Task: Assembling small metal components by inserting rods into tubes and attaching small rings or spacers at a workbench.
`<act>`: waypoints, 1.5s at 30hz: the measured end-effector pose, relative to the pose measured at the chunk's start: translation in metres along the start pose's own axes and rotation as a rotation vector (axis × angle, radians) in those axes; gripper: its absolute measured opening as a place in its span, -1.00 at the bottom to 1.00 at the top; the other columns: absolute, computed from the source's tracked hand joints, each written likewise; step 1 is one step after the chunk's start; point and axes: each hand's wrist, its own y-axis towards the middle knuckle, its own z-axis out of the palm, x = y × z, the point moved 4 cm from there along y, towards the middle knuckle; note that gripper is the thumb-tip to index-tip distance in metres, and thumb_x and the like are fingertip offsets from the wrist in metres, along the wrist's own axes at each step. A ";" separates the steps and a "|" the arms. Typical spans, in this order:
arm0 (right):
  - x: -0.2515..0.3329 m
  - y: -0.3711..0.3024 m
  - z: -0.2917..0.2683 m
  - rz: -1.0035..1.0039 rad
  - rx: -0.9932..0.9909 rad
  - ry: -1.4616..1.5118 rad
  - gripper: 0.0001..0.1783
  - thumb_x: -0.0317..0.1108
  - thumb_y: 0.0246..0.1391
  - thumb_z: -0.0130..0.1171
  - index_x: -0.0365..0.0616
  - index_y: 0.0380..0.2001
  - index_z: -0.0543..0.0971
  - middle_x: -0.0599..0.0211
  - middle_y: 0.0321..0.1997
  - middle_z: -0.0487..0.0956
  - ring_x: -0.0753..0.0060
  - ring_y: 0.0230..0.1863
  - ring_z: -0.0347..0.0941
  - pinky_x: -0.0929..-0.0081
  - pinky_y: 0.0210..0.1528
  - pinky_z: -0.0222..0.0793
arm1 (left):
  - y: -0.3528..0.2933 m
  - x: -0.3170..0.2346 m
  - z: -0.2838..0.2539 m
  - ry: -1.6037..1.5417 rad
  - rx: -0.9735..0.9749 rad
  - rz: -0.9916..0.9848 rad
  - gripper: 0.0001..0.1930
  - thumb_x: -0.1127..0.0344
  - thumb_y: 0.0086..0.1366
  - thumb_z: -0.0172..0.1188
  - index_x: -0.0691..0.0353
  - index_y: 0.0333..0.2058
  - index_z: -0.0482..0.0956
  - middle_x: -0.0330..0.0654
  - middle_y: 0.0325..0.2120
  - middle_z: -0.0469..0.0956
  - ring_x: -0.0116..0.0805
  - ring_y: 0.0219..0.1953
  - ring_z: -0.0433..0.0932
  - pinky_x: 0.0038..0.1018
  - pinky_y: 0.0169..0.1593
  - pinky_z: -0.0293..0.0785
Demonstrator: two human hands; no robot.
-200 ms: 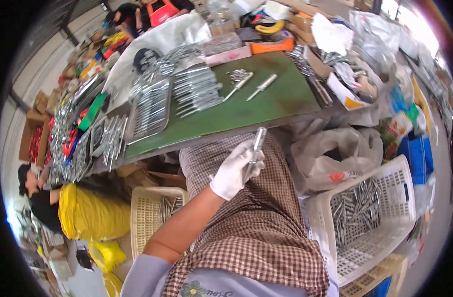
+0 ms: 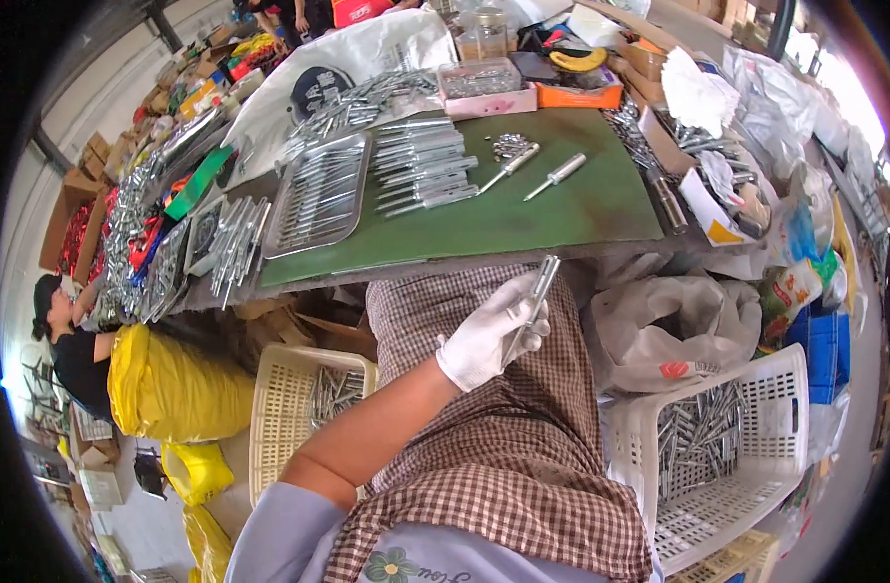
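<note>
My left hand (image 2: 492, 332), in a white glove, is held above my lap just below the table's front edge. Its fingers are closed around a shiny metal rod (image 2: 542, 282), which tilts up and to the right. My right hand is out of the picture. On the green mat (image 2: 562, 219) lie two slim silver tools with thin tips: one tool (image 2: 557, 176) lies apart, and the other (image 2: 510, 168) lies beside a small heap of metal bits (image 2: 509, 146). Left of them is a row of similar silver tools (image 2: 421, 165).
A metal tray (image 2: 353, 225) with thin rods stands left on the mat. Crates of metal parts flank my lap: a cream crate (image 2: 270, 418) left, a white crate (image 2: 775, 457) right. A yellow sack (image 2: 178, 384) stands at left. A co-worker (image 2: 71, 340) is at far left.
The whole view has shifted, so the table appears farther right. My left hand still grips the rod, now a little farther right in the picture.
</note>
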 end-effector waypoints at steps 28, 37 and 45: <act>0.730 -0.199 0.577 -1.212 0.439 0.043 -0.86 -0.48 -0.19 0.24 -0.09 -0.44 0.58 0.23 -0.61 0.47 0.13 -0.58 0.41 0.29 -0.51 0.31 | 0.066 -0.074 0.018 0.185 -0.160 0.250 -0.41 0.39 0.32 -0.07 0.25 0.29 0.00 -0.11 -0.05 0.33 -0.44 -0.18 0.41 -0.59 -0.19 0.39; 0.744 -0.189 0.595 -1.319 0.349 -0.169 -0.92 -0.38 -0.17 0.20 -0.04 -0.50 0.53 0.31 -0.69 0.37 0.20 -0.60 0.38 0.30 -0.52 0.30 | 0.085 -0.086 0.015 0.510 -0.249 0.305 -0.43 0.55 0.27 -0.08 0.22 0.27 0.09 -0.17 -0.07 0.33 -0.46 -0.23 0.42 -0.55 -0.20 0.41; 0.735 -0.196 0.603 -1.353 0.337 -0.344 -0.88 -0.32 -0.11 0.16 -0.03 -0.44 0.49 0.33 -0.64 0.42 0.22 -0.55 0.41 0.27 -0.45 0.31 | 0.087 -0.098 0.029 1.478 -0.158 0.533 -0.35 0.67 0.15 -0.04 0.31 0.25 0.10 0.07 0.21 0.17 -0.16 0.15 0.34 -0.39 0.19 0.28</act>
